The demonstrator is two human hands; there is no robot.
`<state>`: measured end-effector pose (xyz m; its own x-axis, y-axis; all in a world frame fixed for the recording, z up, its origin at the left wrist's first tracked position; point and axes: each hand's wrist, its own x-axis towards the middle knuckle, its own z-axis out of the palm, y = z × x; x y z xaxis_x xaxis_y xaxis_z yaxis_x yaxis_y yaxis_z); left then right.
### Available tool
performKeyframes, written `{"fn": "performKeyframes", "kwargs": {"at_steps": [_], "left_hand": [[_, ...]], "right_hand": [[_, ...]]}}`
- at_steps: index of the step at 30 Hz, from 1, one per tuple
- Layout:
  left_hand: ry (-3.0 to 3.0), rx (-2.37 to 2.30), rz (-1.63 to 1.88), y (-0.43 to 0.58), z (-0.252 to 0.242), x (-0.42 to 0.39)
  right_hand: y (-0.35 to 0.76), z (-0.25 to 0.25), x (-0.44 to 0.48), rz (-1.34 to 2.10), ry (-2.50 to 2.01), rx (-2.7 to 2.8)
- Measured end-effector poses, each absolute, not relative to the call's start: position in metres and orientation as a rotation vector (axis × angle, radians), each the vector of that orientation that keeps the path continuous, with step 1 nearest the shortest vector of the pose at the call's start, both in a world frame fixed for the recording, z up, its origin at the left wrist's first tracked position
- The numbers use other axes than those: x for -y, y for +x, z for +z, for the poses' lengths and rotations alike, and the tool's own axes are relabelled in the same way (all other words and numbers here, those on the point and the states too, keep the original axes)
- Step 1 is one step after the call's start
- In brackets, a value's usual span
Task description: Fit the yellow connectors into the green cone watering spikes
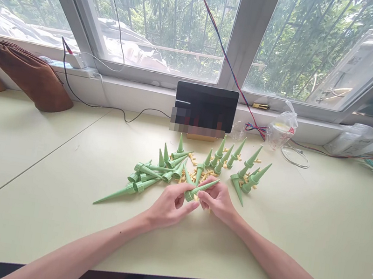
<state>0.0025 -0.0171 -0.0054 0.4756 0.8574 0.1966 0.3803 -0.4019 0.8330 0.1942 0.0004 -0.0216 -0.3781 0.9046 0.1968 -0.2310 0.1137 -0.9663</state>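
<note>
Between my two hands is a green plastic watering spike (pixel 205 188), its tapered tip pointing up to the right. My left hand (pixel 169 204) is closed around its wide collar end. The fingers of my right hand (pixel 219 202) are closed about the spike's shaft, the thumb beside a small yellow valve piece (pixel 196 198) at the collar. Just beyond my hands lies a heap of small yellow valves (pixel 208 175), partly hidden. Loose green spikes (pixel 148 171) lie piled on the left. Several spikes with yellow valves (pixel 252 157) stand stacked on the right.
A tablet (pixel 205 107) on a small stand is behind the spikes, against the window ledge. A brown drawstring bag (pixel 36 78) stands at the left. To the right are a bagged cup (pixel 282 128), a coiled white cable (pixel 295 157) and plastic packets (pixel 356 140).
</note>
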Motion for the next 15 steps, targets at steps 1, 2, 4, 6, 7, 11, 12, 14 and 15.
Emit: {"fn": "performKeyframes", "kwargs": {"at_steps": [1,2,4,6,7,11,12,14,15], "left_hand": [[1.984,-1.023,0.818,0.0025,-0.0052,0.0173],[1.986,-1.021,0.817,0.0024,-0.005,0.0176],[1.99,-1.017,0.817,0.0024,-0.0049,0.0179],[1.996,-1.017,0.825,0.0026,-0.005,0.018],[2.001,-1.017,0.829,0.0026,-0.0051,0.0181],[2.019,-0.997,0.837,0.0026,-0.0054,0.0182],[2.021,-0.99,0.838,0.0024,-0.0055,0.0183],[2.02,-0.982,0.837,0.0018,-0.0058,0.0183],[2.019,-0.978,0.833,0.0016,-0.0061,0.0183]], "right_hand": [[0.1944,-0.0219,-0.0005,1.46,-0.72,1.408],[0.1947,-0.0222,-0.0006,1.458,-0.726,1.408],[0.1951,-0.0227,-0.0006,1.457,-0.739,1.405],[0.1952,-0.0227,-0.0003,1.459,-0.748,1.402],[0.1951,-0.0225,0.0,1.46,-0.749,1.398],[0.1943,-0.0207,0.0018,1.462,-0.75,1.388],[0.1942,-0.0203,0.0022,1.462,-0.749,1.386],[0.1942,-0.0194,0.0031,1.46,-0.747,1.39],[0.1943,-0.0191,0.0034,1.458,-0.746,1.392]]}}
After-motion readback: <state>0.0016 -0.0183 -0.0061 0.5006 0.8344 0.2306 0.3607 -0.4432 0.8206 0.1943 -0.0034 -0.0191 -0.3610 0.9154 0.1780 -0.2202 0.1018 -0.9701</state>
